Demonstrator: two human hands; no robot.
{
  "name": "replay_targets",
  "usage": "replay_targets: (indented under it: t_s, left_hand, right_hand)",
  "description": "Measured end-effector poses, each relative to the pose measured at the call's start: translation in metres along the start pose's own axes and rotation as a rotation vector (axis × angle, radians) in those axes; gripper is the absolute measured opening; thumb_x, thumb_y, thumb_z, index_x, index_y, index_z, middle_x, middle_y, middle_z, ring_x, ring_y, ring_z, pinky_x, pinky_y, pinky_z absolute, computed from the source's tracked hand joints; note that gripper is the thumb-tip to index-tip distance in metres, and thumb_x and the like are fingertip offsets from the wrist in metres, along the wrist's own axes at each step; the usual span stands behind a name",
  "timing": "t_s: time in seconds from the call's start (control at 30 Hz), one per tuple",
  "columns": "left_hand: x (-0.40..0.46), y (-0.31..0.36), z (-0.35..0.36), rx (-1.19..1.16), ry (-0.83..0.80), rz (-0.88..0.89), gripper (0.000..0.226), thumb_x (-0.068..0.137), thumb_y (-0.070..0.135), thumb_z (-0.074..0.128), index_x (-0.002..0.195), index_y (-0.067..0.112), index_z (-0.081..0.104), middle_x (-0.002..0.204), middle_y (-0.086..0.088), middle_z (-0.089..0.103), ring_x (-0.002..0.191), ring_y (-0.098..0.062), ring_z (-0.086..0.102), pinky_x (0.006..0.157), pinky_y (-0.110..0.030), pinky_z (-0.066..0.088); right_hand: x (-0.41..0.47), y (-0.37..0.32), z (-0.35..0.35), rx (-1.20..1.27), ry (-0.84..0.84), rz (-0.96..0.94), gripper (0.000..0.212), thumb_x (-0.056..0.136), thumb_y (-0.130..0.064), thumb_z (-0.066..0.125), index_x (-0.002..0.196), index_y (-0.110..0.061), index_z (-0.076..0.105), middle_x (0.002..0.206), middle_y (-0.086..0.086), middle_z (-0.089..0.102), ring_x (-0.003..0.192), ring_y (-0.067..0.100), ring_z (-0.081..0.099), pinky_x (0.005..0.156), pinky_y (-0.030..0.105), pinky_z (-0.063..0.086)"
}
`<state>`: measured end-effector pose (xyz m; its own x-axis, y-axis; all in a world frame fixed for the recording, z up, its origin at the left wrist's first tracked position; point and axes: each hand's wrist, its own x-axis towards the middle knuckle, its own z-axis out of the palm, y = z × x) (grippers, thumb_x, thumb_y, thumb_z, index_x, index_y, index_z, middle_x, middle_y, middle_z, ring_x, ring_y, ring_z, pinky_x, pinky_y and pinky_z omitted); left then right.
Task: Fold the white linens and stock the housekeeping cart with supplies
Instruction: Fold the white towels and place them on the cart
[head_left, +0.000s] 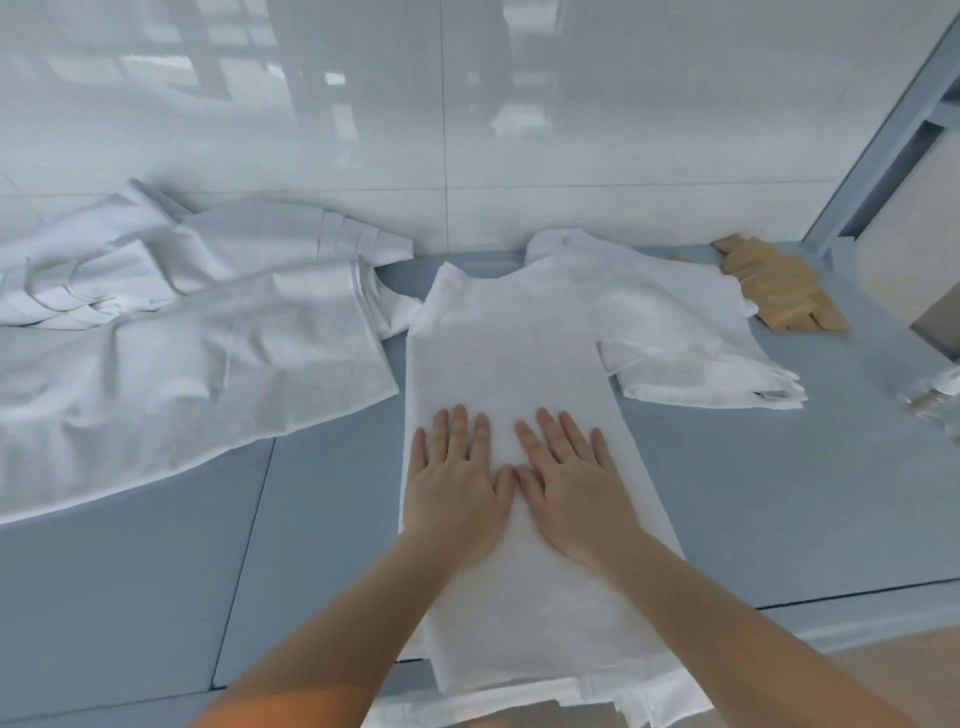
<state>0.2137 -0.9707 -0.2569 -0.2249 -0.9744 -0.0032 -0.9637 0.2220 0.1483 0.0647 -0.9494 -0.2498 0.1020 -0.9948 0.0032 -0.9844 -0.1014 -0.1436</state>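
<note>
left hand (454, 480) | right hand (571, 483) | fingers straight, flat, side by side on long folded white linen strip (514, 364) | blue-grey surface (753, 493)

Under your palms the long folded white linen strip (511, 364) is soft matt cloth with a fine weave. The rumpled white sheet (171, 343) to your left is smoother, creased fabric. You work on a matt blue-grey counter (769, 493), smooth and seamed. Behind it the white wall tiles (623, 130) are glossy and mirror-like. The tan cloth (779, 291) looks matt.
</note>
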Motion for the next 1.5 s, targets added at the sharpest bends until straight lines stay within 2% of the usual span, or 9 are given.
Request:
replay_targets:
  t_s: [0.27, 0.47, 0.53, 0.63, 0.77, 0.93, 1.1, 1.33, 1.5]
  left_hand:
    - [0.025, -0.018, -0.021, -0.063, -0.038, 0.051, 0.061, 0.1, 0.045, 0.019, 0.153, 0.017, 0.009, 0.161, -0.008, 0.002, 0.147, -0.022, -0.006, 0.118, -0.039, -0.006]
    - [-0.104, -0.027, -0.022, -0.163, -0.154, 0.299, 0.085, 0.081, 0.079, 0.017, 0.152, 0.034, 0.006, 0.159, 0.002, -0.012, 0.144, -0.019, -0.022, 0.119, -0.043, -0.005]
    - [-0.121, -0.031, -0.021, -0.093, -0.146, 0.363, 0.079, 0.088, 0.066, 0.036, 0.152, 0.029, 0.009, 0.16, -0.002, -0.007, 0.145, -0.024, -0.019, 0.119, -0.043, -0.003]
    - [-0.119, -0.03, -0.028, -0.197, -0.116, 0.342, 0.076, 0.082, 0.022, 0.066, 0.148, 0.019, 0.029, 0.158, -0.007, 0.012, 0.146, -0.027, -0.002, 0.12, -0.042, 0.005]
    - [-0.123, -0.025, -0.032, -0.304, 0.014, 0.301, 0.07, 0.057, -0.018, 0.062, 0.125, 0.0, 0.06, 0.138, -0.021, 0.048, 0.131, -0.045, 0.04, 0.104, -0.057, 0.036]
    - [-0.123, -0.018, -0.037, -0.434, 0.146, 0.164, 0.064, 0.054, -0.023, 0.06, 0.114, 0.0, 0.067, 0.125, -0.016, 0.061, 0.117, -0.039, 0.057, 0.087, -0.05, 0.052]
    - [-0.116, -0.019, -0.041, -0.517, 0.025, 0.231, 0.07, 0.066, -0.025, 0.045, 0.128, 0.004, 0.057, 0.142, -0.008, 0.047, 0.137, -0.024, 0.034, 0.109, -0.033, 0.03]
    - [-0.119, -0.035, -0.047, -0.378, -0.093, 0.346, 0.082, 0.069, -0.022, 0.047, 0.144, 0.009, 0.037, 0.153, 0.002, 0.017, 0.145, -0.017, 0.006, 0.111, -0.029, 0.025]
    - [-0.132, -0.029, -0.037, -0.348, -0.157, 0.373, 0.088, 0.068, -0.022, 0.04, 0.148, 0.012, 0.022, 0.156, 0.0, 0.005, 0.146, -0.017, -0.005, 0.113, -0.024, 0.02]
  right_hand:
    - [0.037, -0.004, -0.014, 0.109, -0.051, -0.007, 0.053, 0.103, -0.041, 0.025, 0.153, -0.027, 0.014, 0.161, 0.0, 0.002, 0.148, 0.015, -0.002, 0.119, 0.038, -0.004]
    - [-0.068, 0.03, -0.024, 0.165, -0.076, -0.261, 0.057, 0.098, -0.049, 0.035, 0.149, -0.023, 0.03, 0.159, 0.001, 0.013, 0.148, 0.017, 0.008, 0.12, 0.039, 0.001]
    - [-0.09, 0.04, -0.025, 0.123, -0.106, -0.294, 0.072, 0.089, -0.063, 0.032, 0.149, -0.024, 0.028, 0.159, -0.001, 0.012, 0.147, 0.015, 0.006, 0.12, 0.037, -0.001]
    - [-0.098, 0.051, -0.029, 0.115, -0.118, -0.31, 0.082, 0.081, -0.068, 0.042, 0.149, -0.024, 0.028, 0.159, -0.001, 0.011, 0.147, 0.014, 0.005, 0.12, 0.034, -0.002]
    - [-0.101, 0.069, -0.033, 0.158, -0.117, -0.322, 0.085, 0.08, -0.054, 0.064, 0.148, -0.023, 0.026, 0.158, 0.002, 0.015, 0.147, 0.019, 0.011, 0.12, 0.038, 0.005]
    - [-0.104, 0.088, -0.039, 0.229, -0.062, -0.362, 0.076, 0.083, -0.014, 0.072, 0.146, -0.018, 0.028, 0.153, 0.005, 0.029, 0.142, 0.023, 0.028, 0.117, 0.041, 0.022]
    - [-0.099, 0.085, -0.038, 0.148, -0.057, -0.37, 0.087, 0.069, 0.022, 0.056, 0.145, -0.013, 0.035, 0.152, 0.007, 0.032, 0.141, 0.026, 0.03, 0.116, 0.041, 0.023]
    - [-0.102, 0.088, -0.042, -0.055, -0.266, -0.481, 0.097, 0.078, 0.021, 0.03, 0.143, -0.033, -0.017, 0.155, -0.006, -0.018, 0.144, 0.015, -0.017, 0.113, 0.021, -0.017]
    - [-0.119, 0.091, -0.046, -0.227, -0.355, -0.551, 0.096, 0.078, 0.02, 0.024, 0.137, -0.028, -0.035, 0.149, 0.003, -0.036, 0.14, 0.024, -0.029, 0.111, 0.029, -0.022]
